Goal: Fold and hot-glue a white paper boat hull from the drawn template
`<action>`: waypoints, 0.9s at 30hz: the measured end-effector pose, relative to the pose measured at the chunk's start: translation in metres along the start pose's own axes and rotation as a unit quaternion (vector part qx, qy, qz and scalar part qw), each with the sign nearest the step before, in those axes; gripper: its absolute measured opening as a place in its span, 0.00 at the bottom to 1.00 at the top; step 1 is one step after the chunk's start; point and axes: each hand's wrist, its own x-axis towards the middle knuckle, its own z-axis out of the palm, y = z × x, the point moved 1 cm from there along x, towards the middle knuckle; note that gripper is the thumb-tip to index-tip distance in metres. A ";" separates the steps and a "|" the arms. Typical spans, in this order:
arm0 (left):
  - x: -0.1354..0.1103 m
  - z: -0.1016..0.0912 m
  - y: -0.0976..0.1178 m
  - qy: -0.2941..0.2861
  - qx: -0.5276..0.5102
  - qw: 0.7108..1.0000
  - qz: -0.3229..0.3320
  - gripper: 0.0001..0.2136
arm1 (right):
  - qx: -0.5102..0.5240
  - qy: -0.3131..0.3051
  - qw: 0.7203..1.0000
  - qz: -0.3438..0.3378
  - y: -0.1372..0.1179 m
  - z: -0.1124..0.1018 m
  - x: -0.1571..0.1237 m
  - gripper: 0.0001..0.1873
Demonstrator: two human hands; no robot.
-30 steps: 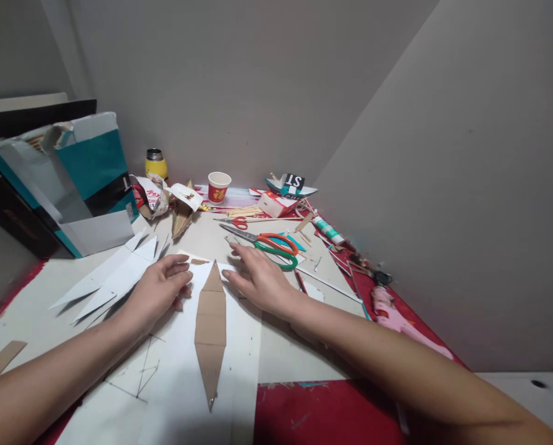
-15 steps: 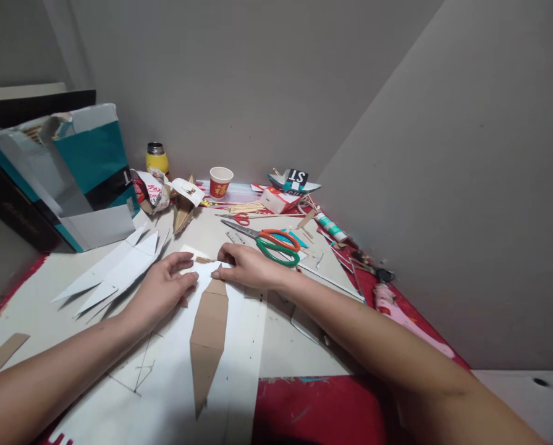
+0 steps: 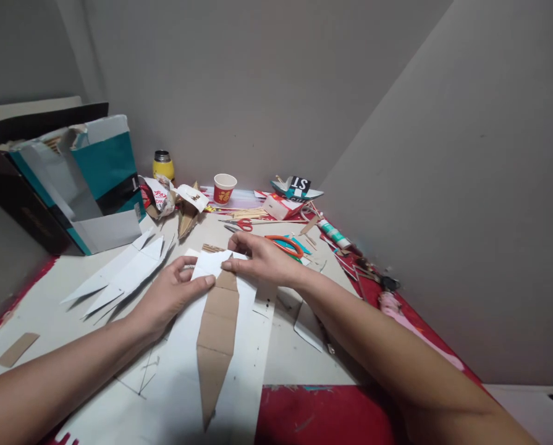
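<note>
A long brown cardboard piece [image 3: 217,327], pointed at its near end and creased across, lies over a white paper sheet [image 3: 183,352]. My left hand [image 3: 177,290] pinches the far left edge of the paper, thumb on top and fingers behind it. At the far tip of the cardboard piece, my right hand [image 3: 262,259] grips that tip and the paper edge between thumb and fingers. Just beyond the paper edge shows a corrugated cardboard strip [image 3: 212,248]. Large scissors [image 3: 285,246] with orange and green handles lie behind my right hand, partly hidden by it.
Folded white card shapes [image 3: 123,272] lie to the left, near a cut-up teal box [image 3: 107,167]. Along the back stand a yellow bottle [image 3: 163,167] and a red paper cup [image 3: 224,191]. Small red scissors [image 3: 243,225], a white-green tube [image 3: 334,233] and a pink glue gun [image 3: 392,303] lie around.
The far edge of the paper now stands raised between my hands. My left thumb has come onto the paper, closer to my right hand. The whole view has shifted slightly.
</note>
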 end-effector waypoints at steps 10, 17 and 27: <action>-0.008 0.007 -0.005 -0.073 -0.030 0.994 -0.074 0.21 | 0.250 -0.044 0.962 0.099 -0.001 0.006 0.000 0.16; -0.008 0.008 -0.007 -0.038 -0.041 0.997 -0.056 0.20 | 0.261 -0.006 0.956 0.131 0.014 0.012 0.001 0.19; -0.004 0.002 -0.005 0.028 -0.039 0.998 -0.044 0.20 | 0.003 0.128 0.990 0.052 0.017 0.006 -0.006 0.15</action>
